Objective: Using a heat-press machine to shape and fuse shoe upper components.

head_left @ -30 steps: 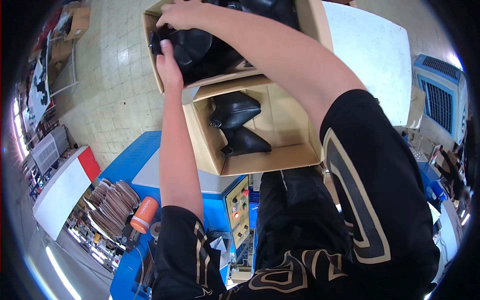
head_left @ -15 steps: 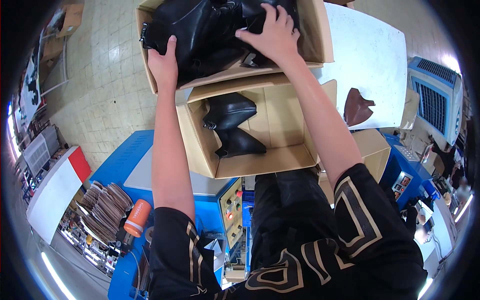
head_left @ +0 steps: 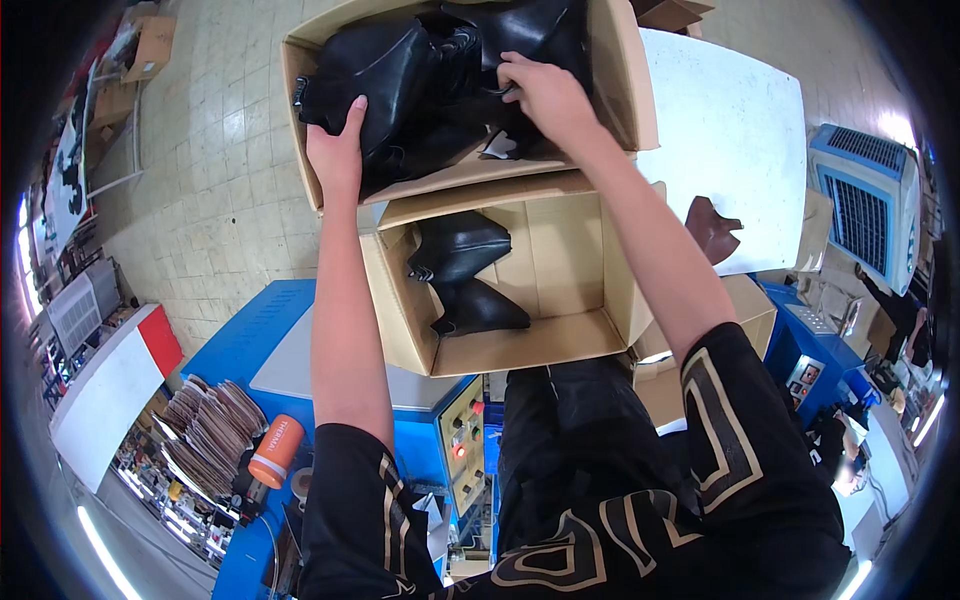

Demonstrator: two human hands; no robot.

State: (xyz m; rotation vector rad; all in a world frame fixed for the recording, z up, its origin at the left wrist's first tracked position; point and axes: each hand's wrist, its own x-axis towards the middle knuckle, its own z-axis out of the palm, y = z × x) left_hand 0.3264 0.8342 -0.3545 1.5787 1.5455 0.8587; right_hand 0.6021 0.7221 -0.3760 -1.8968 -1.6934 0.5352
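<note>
A cardboard box (head_left: 640, 75) at the far side holds a pile of black leather boot uppers (head_left: 375, 60). My left hand (head_left: 337, 150) grips the uppers at the box's left end, its thumb on top and its other fingers hidden beneath. Inside the right half of that box, my right hand (head_left: 550, 98) has its fingers curled on the edge of a black boot upper (head_left: 540, 35). Closer to me stands a second, smaller cardboard box (head_left: 560, 345). Two shaped black leather pieces (head_left: 462, 245) lie along its left side.
A white tabletop (head_left: 725, 110) extends to the right, with a brown leather piece (head_left: 712, 230) on it. A blue machine (head_left: 270, 320) stands at left, beside an orange bottle (head_left: 275, 450) and stacked flat pieces (head_left: 205, 425). An air cooler (head_left: 860, 200) is at far right.
My right hand's spread fingers have curled in onto the black leather. My left hand keeps its grip at the box's left end. The whole view has shifted slightly.
</note>
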